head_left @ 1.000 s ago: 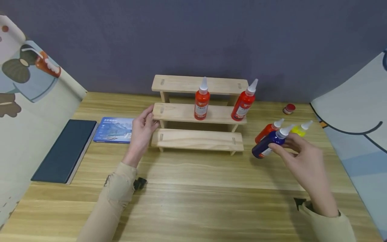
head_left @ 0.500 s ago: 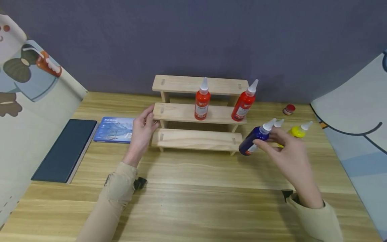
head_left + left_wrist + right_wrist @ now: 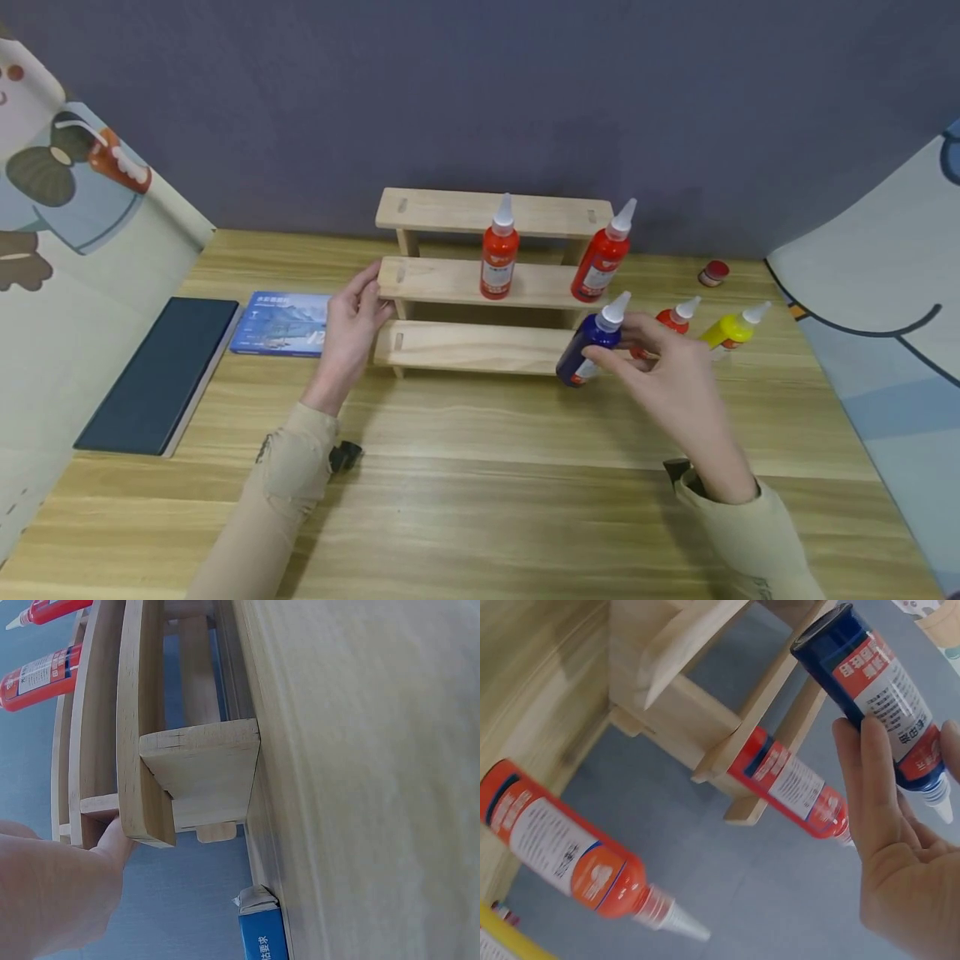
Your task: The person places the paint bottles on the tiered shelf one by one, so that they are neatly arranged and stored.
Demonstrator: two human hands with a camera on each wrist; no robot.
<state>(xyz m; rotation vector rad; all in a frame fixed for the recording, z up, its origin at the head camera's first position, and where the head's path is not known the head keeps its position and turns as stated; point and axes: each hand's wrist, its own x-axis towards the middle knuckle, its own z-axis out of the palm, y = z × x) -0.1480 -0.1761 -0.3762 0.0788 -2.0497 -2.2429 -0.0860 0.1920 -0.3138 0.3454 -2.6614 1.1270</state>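
Note:
My right hand [image 3: 667, 367] holds a dark blue paint bottle [image 3: 588, 346] with a white nozzle, tilted, in front of the right end of the lowest shelf. In the right wrist view, fingers and thumb grip the blue bottle [image 3: 885, 697] around its label. My left hand [image 3: 352, 321] grips the left end of the middle tier of a three-tier wooden rack [image 3: 442, 279]. The left wrist view has the thumb against the rack [image 3: 139, 750]. Two red paint bottles stand on the middle tier, one near its centre [image 3: 498, 258], the other at its right end [image 3: 602, 258].
Right of the rack, another red bottle [image 3: 675, 318] and a yellow bottle [image 3: 729, 332] stand on the table, with a small red-lidded jar [image 3: 713, 272] farther back. At left lie a blue box [image 3: 281, 323] and a dark notebook [image 3: 159, 375]. A dark wall [image 3: 480, 92] rises behind.
My right hand has carried the blue bottle leftward, from beside the red and yellow bottles to the lowest shelf's right end. The left hand stays on the rack.

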